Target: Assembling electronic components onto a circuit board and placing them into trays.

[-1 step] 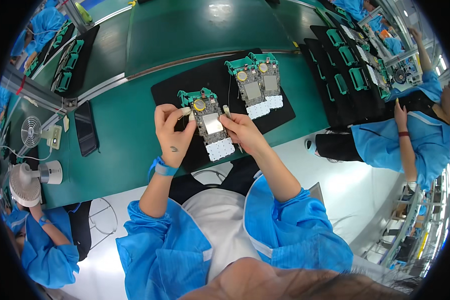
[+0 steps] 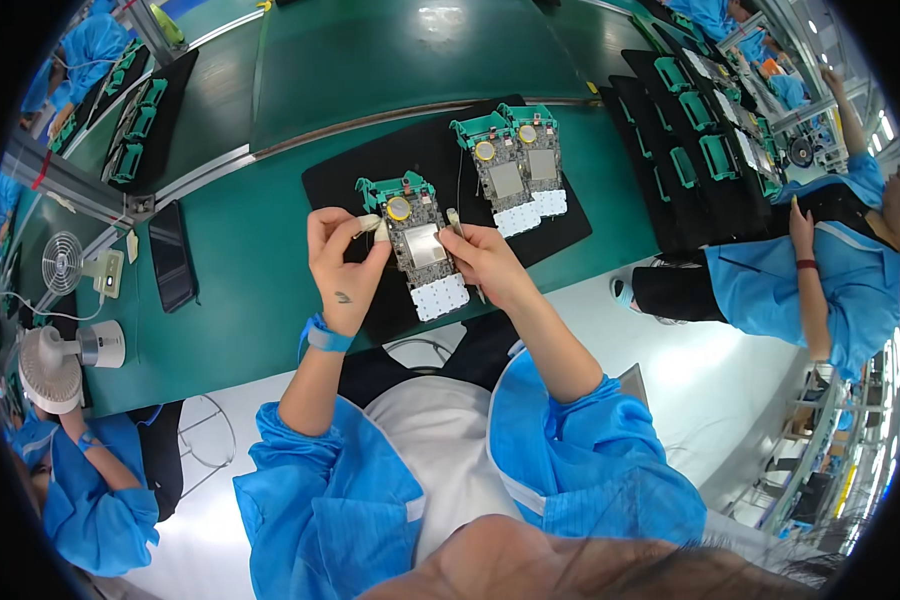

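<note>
Upright in front of me is a circuit board (image 2: 426, 247) with a green plastic frame at its top, a round coin cell, a silver square and a white dotted lower end. My left hand (image 2: 344, 267) pinches at its left edge, pale covers on thumb and forefinger; exactly what lies between those tips is hidden. At the opposite edge, my right hand (image 2: 490, 262) has its fingers closed round a slim, light-coloured tool (image 2: 454, 217), whose kind I cannot make out. The right thumb tip touches the board near the silver square.
Two similar boards (image 2: 506, 182) lie on the black mat (image 2: 580, 222) to the right. A dark phone (image 2: 173, 258) and a small white fan (image 2: 50, 372) are at left. Black trays with green-framed boards (image 2: 715, 158) stand at right. Co-workers in blue (image 2: 805, 285) sit either side.
</note>
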`<state>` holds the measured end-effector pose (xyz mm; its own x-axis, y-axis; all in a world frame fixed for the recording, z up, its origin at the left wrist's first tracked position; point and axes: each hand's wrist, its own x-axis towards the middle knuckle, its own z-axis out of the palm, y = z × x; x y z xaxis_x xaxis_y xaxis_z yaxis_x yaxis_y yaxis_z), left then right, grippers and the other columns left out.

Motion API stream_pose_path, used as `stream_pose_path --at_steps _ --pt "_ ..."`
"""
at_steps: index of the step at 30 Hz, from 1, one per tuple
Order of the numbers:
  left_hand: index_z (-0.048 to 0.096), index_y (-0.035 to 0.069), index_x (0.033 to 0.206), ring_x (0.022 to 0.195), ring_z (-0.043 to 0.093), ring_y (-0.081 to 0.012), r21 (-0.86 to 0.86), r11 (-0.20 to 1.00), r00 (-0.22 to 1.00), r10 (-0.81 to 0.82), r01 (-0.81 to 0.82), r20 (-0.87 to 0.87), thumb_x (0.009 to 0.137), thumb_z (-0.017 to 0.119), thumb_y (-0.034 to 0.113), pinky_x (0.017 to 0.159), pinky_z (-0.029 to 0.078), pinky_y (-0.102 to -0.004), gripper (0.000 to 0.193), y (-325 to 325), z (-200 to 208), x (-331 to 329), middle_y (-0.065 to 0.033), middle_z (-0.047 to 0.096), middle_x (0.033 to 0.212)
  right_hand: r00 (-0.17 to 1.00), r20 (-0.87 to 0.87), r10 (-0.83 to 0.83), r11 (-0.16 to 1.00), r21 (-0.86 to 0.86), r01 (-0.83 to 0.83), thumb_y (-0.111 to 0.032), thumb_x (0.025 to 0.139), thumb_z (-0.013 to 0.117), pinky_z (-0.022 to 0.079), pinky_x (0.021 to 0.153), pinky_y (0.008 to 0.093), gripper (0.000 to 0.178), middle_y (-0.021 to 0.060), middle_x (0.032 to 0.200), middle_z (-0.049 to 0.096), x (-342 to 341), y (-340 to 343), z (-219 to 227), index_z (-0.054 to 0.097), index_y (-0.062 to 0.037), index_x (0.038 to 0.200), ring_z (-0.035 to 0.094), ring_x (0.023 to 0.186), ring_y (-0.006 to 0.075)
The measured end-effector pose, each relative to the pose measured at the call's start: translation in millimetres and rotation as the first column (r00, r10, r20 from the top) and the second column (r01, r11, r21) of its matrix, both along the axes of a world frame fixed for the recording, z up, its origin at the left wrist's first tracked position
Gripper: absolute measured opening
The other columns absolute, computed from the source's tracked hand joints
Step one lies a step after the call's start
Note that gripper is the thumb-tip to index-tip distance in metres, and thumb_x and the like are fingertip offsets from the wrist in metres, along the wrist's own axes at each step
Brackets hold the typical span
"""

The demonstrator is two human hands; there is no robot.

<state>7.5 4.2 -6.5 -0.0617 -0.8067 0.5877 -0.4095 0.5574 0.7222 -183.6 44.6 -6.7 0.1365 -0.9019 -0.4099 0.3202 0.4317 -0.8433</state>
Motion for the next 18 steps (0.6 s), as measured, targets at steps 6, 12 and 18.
stream_pose_path --at_steps 6,12,18 --pt "0.067 0.003 0.091 0.086 0.056 -0.0176 0.081 0.994 0.990 -0.060 0.071 -0.129 0.070 0.075 -0.004 0.073 0.049 -0.0272 0.023 -5.1 0.6 14.1 -0.0064 0.056 0.098 0.896 -0.440 -0.064 0.976 -0.213 -0.035 -0.026 0.094 0.060 0.034 0.052 0.0257 0.030 -0.0031 0.063 0.049 -1.0 -9.8 -7.8 0.061 0.0020 0.081 0.040 0.060 0.0054" --pt "0.068 0.002 0.087 0.084 0.052 -0.0205 0.082 0.987 0.991 -0.136 0.136 -0.007 0.068 0.075 -0.002 0.071 0.045 -0.0301 0.020 -16.5 -2.8 9.9 -0.0058 0.059 0.097 0.616 -0.650 -0.445 0.797 -0.601 -0.059 -0.019 0.094 0.058 0.046 0.062 0.0303 0.028 0.0106 0.086 0.058 -5.3 -9.3 0.5 0.061 0.0033 0.111 0.057 0.067 0.0192" --pt "0.068 0.003 0.089 0.089 0.052 -0.0225 -0.019 0.986 0.977 -0.162 0.166 0.138 0.066 0.075 -0.003 0.072 0.047 -0.0303 0.025 -25.1 17.3 9.5 -0.0055 0.057 0.100 0.712 -0.570 -0.409 0.685 -0.708 -0.174 -0.005 0.084 0.068 0.036 0.051 0.0210 0.025 0.0022 0.085 0.057 12.2 -18.4 21.0 0.065 -0.0044 0.109 0.046 0.058 0.0059"
